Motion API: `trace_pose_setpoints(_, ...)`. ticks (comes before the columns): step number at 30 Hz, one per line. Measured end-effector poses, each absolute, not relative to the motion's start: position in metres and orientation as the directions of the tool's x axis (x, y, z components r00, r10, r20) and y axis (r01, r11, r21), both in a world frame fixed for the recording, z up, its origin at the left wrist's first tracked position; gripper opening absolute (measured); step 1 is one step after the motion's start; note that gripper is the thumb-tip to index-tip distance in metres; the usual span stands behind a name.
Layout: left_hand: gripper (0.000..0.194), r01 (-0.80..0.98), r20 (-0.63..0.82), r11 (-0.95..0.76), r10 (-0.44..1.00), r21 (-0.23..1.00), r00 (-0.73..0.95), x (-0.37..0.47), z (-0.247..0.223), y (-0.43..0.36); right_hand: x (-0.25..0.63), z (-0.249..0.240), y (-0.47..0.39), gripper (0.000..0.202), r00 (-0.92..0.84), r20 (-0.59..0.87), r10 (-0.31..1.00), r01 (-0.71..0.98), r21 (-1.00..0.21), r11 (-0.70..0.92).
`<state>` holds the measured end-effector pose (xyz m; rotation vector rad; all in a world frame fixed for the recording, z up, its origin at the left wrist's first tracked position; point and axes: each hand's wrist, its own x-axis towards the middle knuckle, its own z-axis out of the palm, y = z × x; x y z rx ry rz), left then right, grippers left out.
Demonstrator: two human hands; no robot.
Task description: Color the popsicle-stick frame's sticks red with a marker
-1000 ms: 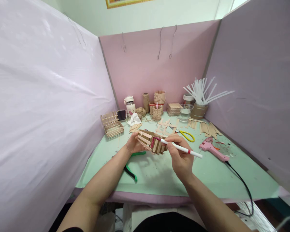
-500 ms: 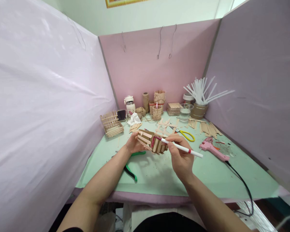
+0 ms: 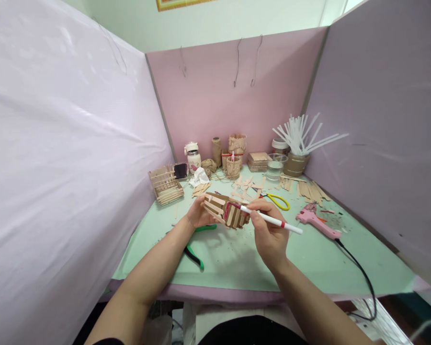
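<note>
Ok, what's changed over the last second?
The right hand and its white pen have shifted slightly rightward along the stick piece. Nothing was taken up or let go. The left hand still holds the piece; the pink glue gun hasn't moved.

A black garment [image 3: 253,331], rounded in outline, shows well below the fingers [image 3: 263,207]. A sliver of black sleeve [image 3: 109,341] sits farther out on the left; the left forearm [image 3: 158,254] and right forearm [image 3: 305,292] are bare up to the fingers.

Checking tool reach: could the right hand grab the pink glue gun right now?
Probably not while the right hand holds the white pen; otherwise nothing visible seems to block the pink glue gun.
</note>
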<state>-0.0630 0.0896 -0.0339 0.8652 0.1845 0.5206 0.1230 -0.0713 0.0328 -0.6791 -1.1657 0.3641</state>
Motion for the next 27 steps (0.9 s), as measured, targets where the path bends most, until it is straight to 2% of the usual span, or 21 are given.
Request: trace_pose_setpoints(27,0.066,-0.370,0.058,0.529,0.515,0.764,0.855,-0.0621,-0.0340,0.0901,0.1234,0.0325,-0.0708,0.009,0.378,0.714,0.590,0.092,-0.663,0.743)
